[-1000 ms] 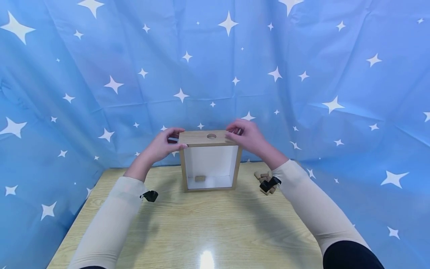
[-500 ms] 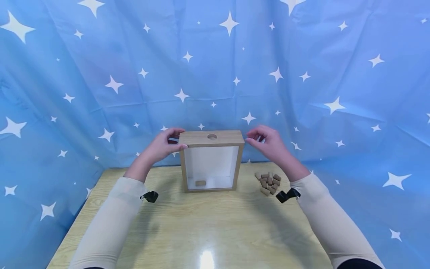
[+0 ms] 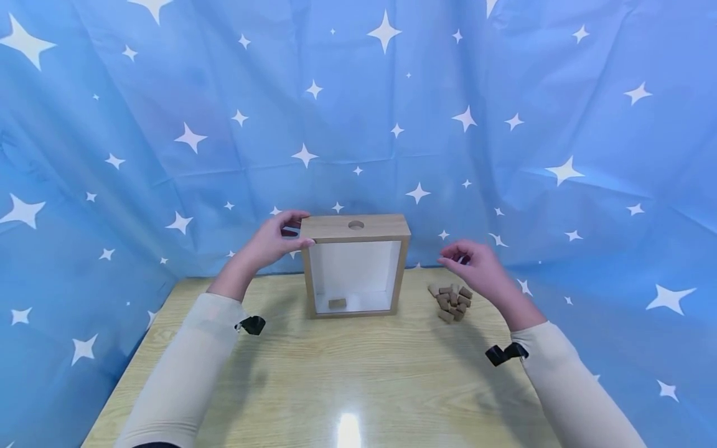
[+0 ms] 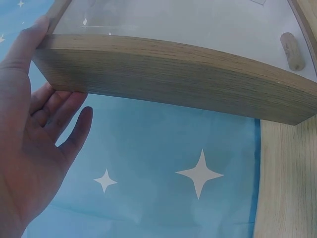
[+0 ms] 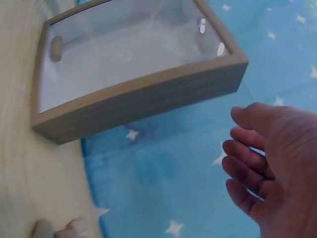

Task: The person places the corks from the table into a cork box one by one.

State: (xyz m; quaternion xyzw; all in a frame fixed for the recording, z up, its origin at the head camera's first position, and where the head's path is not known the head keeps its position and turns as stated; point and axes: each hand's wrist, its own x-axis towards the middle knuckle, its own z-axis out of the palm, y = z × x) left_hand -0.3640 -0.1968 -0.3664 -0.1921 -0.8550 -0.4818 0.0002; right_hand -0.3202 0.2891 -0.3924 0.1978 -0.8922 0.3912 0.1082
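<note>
A wooden frame box [image 3: 400, 274] with a clear front and a round hole in its top stands upright on the table. One cork [image 3: 337, 303] lies inside it at the bottom. My left hand [image 3: 269, 241] grips the box's upper left corner, thumb on the front edge and fingers behind, as the left wrist view also shows. Right of the box, my right hand [image 3: 476, 264] hangs in the air with loosely curled fingers and holds nothing. Just below it lies a small pile of corks [image 3: 452, 302]. In the right wrist view, the right hand [image 5: 277, 158] is apart from the box.
The light wood table [image 3: 336, 367] spreads out in front of the box. A blue curtain with white stars [image 3: 358, 124] hangs right behind the table and along its sides.
My right hand has left the top right of the box and moved right and down, over toward the pile of corks. The left hand keeps its grip on the corner.
</note>
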